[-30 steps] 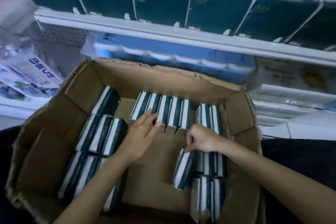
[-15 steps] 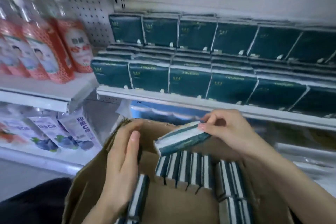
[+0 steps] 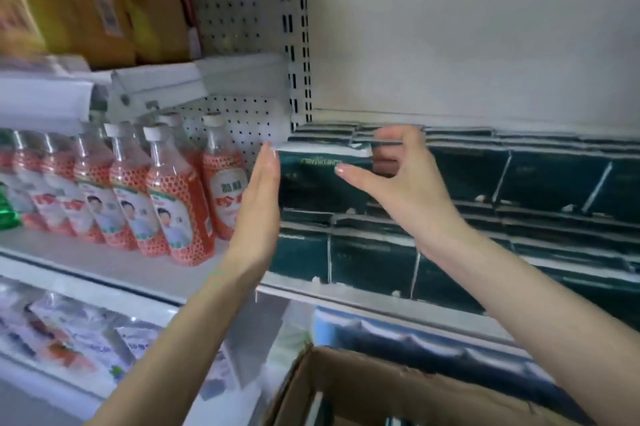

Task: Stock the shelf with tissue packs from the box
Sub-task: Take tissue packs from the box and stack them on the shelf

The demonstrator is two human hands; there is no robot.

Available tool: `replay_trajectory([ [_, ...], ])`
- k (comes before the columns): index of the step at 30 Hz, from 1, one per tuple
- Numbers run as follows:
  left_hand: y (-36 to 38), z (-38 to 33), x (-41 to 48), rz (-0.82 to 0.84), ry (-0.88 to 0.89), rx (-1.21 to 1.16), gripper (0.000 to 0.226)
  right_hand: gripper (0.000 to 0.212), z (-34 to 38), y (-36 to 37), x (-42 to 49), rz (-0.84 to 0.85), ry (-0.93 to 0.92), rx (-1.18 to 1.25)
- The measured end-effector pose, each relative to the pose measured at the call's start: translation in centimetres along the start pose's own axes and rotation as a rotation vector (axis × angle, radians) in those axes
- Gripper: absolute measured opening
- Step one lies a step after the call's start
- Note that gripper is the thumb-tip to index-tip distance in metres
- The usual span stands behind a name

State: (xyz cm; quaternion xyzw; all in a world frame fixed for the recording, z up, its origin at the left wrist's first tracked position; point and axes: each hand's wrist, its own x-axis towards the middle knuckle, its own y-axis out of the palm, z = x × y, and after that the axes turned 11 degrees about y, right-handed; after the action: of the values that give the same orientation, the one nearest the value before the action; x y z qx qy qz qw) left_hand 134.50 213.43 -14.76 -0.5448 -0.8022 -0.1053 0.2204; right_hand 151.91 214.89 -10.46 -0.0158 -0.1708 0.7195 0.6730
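Head view, mid-frame: the tissue pack (image 3: 322, 180) tops the leftmost stack on the shelf (image 3: 346, 297), its long axis left to right. The right hand (image 3: 405, 180) has its grip pinched on the pack's right end. The left hand (image 3: 259, 193) lies flat against the left end, grip open.

dark green tissue packs (image 3: 540, 176), orange dotted bottles (image 3: 176, 214), brown box (image 3: 398, 391)

The one head-worn wide-angle camera faced forward at the shelf (image 3: 381, 309) from close by; the box (image 3: 381, 391) lay at the frame's lower edge, nearest the lens.
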Motion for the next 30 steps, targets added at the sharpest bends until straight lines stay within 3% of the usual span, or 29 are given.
replay_trajectory([
  [2, -0.5, 0.3, 2.7, 0.054, 0.045, 0.024, 0.083, 0.062, 0.1, 1.5, 2.4, 0.005, -0.101, -0.173],
  [4, -0.4, 0.1, 4.7, 0.066, 0.006, 0.010, 0.075, 0.052, -0.3, 2.6, 5.0, -0.027, -0.168, -0.297],
  [10, 0.8, 2.5, 7.5, 0.077, -0.076, 0.147, 0.061, 0.036, -2.5, 4.3, 9.9, -0.079, -0.155, -0.489],
  [20, 1.2, 5.4, 8.3, 0.061, -0.083, 0.120, 0.061, 0.037, -5.0, 5.4, 11.2, -0.154, -0.210, -0.538],
  [27, 0.5, 4.8, 8.9, 0.101, -0.118, 0.254, 0.064, 0.055, -4.4, 4.7, 10.2, -0.096, -0.163, -0.548],
  [30, 0.0, 3.9, 7.2, 0.026, 0.067, 0.420, 0.064, 0.058, -3.8, 2.9, 7.9, -0.073, -0.188, -0.521],
])
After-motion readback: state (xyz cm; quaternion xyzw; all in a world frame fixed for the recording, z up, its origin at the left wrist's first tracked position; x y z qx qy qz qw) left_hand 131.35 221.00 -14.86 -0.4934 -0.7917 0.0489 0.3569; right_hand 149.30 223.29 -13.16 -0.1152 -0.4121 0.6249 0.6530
